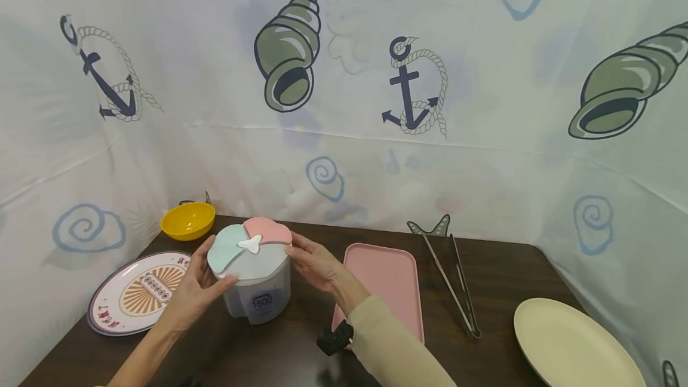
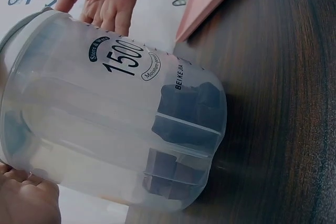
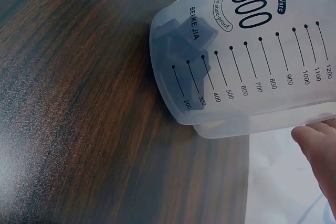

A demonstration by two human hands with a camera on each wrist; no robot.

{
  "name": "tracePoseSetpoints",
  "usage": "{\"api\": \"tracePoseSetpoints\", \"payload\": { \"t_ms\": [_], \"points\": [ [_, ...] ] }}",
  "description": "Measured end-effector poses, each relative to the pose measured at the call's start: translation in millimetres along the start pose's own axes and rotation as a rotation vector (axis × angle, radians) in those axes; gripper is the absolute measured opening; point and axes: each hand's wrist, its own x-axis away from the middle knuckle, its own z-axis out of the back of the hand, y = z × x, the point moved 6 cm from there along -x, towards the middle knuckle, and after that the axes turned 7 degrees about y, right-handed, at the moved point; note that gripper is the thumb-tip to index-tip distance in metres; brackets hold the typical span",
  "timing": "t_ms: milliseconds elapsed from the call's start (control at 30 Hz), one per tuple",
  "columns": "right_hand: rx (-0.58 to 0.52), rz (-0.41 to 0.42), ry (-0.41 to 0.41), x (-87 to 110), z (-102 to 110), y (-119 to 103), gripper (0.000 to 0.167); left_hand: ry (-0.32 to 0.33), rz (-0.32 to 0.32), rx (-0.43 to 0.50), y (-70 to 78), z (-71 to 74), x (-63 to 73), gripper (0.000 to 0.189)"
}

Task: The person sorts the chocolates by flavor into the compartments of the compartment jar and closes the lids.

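Observation:
A clear plastic food storage container (image 1: 263,297), printed with 1500 and a measuring scale, is between my two hands. Its lid (image 1: 269,263) is divided into pale blue, pink and white sections, with a small white piece in the middle. My left hand (image 1: 196,291) grips the lid's left side, thumb along the front rim. On the opposite side, my right hand (image 1: 317,267) holds the lid's right edge with its fingers. Dark blocky pieces (image 2: 184,108) show through the wall near the bottom. Whether the base touches the table cannot be told.
A patterned oval plate (image 1: 115,309) and yellow bowl (image 1: 188,221) are on the left. Right of the container lie a pink tray (image 1: 384,279), metal tongs (image 1: 457,291) and a cream plate (image 1: 575,345). Printed cloth (image 1: 355,106) encloses the dark wooden table (image 1: 279,357).

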Motion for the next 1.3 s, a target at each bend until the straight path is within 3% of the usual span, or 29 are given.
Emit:
{"api": "tracePoseSetpoints", "payload": {
  "t_ms": [700,933,1167,1300],
  "points": [
    [-0.029,-0.006,0.002,0.3,5,-2,0.054,-0.016,0.029,0.003,-2.2,-2.5,-7.7,0.089],
    [-0.036,-0.004,0.014,-1.4,8,-3,0.053,-0.030,0.004,0.032,-3.8,-3.9,-11.1,0.088],
    [0.016,0.005,0.039,5.6,8,1,0.055,-0.033,0.014,-0.012,-9.0,1.5,-6.5,0.088],
    [0.090,0.046,0.088,20.1,24,-6,0.056,-0.045,-0.014,-0.052,-7.6,4.9,-4.5,0.089]
  ]
}}
